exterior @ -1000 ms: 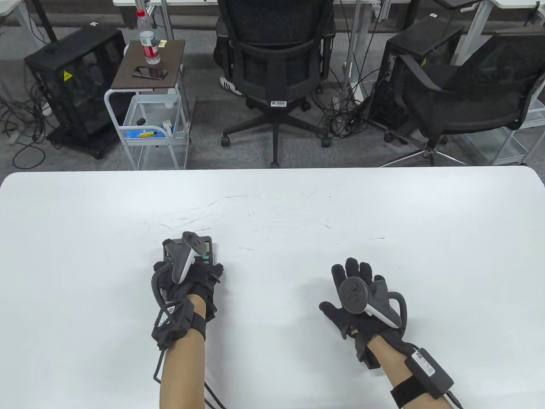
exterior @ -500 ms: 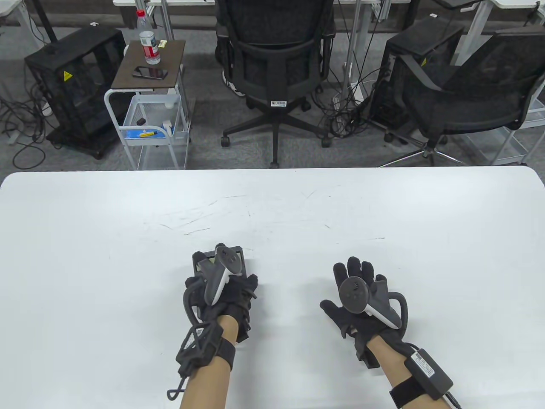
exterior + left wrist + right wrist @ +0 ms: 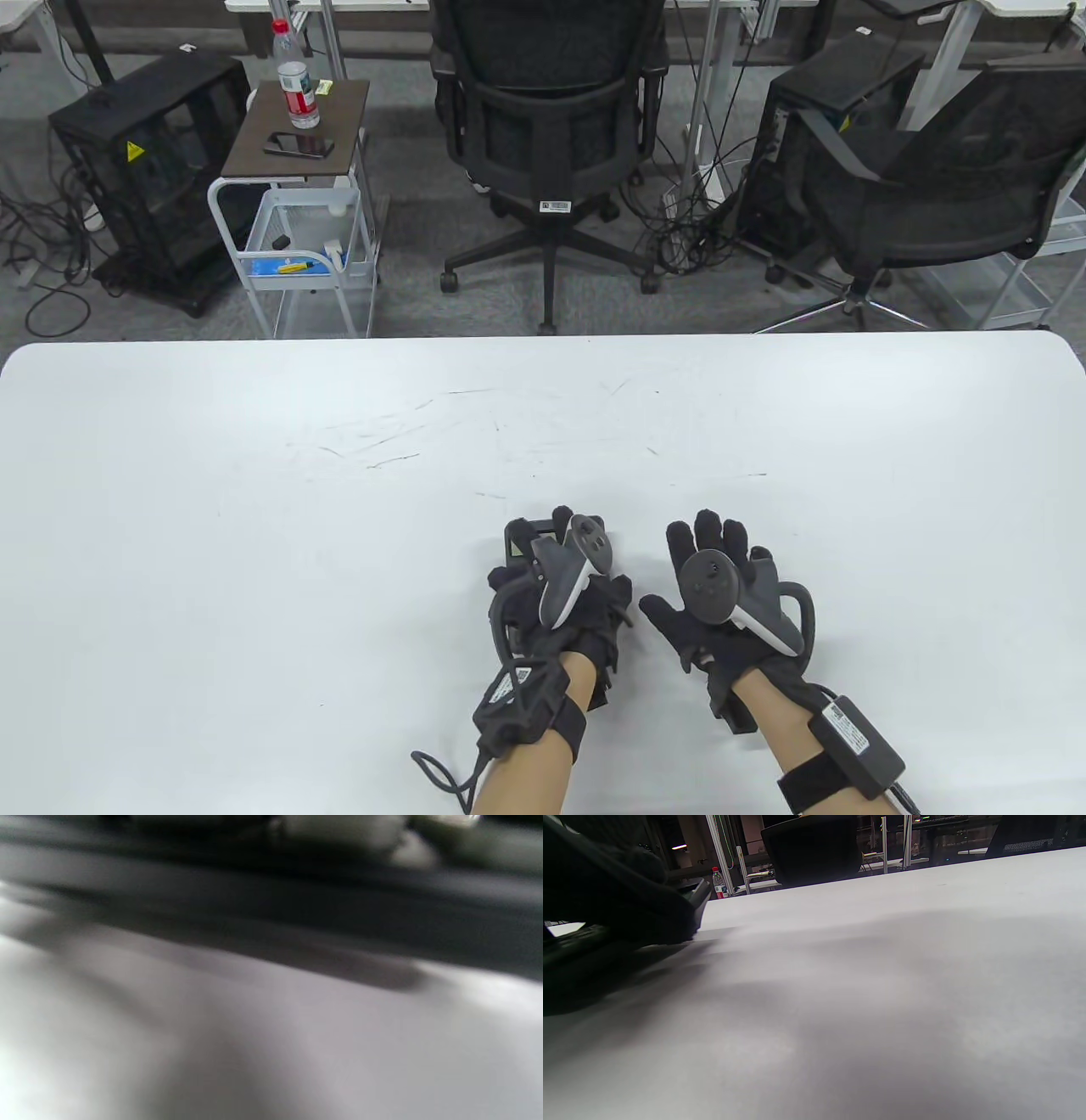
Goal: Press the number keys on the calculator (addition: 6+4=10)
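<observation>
Setup step: left hand (image 3: 564, 598) grips the calculator (image 3: 519, 542) on the surface (image 3: 254, 509) just beside the right hand (image 3: 721, 594), which rests flat, fingers spread; no keys pressed yet; next, right index onto 6.

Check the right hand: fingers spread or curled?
Spread. In the table view the right hand lies palm down on the table, fingers fanned apart, touching nothing else.
</observation>
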